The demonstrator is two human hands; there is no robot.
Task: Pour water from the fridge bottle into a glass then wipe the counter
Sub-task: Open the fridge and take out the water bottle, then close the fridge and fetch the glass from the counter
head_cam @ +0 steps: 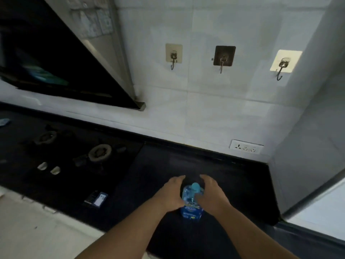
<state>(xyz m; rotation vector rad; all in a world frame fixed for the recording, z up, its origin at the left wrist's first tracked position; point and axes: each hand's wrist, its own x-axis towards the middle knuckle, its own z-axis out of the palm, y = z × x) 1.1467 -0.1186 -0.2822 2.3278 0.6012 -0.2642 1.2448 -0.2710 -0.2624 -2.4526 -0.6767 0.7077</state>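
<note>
Below, near the front edge of the black counter [214,165], a clear plastic bottle [192,202] with a blue cap and a blue label was seen standing upright, viewed from above. It was flanked by both hands. The left hand [170,193] was placed against the bottle's left side, its fingers extended forward and slightly curved, with the thumb by the shoulder of the bottle. The right hand [211,193] was set against the right side in the same manner. Whether the bottle was truly gripped or only touched could not be told, as the frame was blurred.

To the left, a gas hob [74,146] with two burners was set into the counter, and a small dark box [96,199] lay near the front edge. On the white tiled wall [205,109] three adhesive hooks [224,57] were fixed in a row, and a socket [246,146] was mounted low, just above the counter.
</note>
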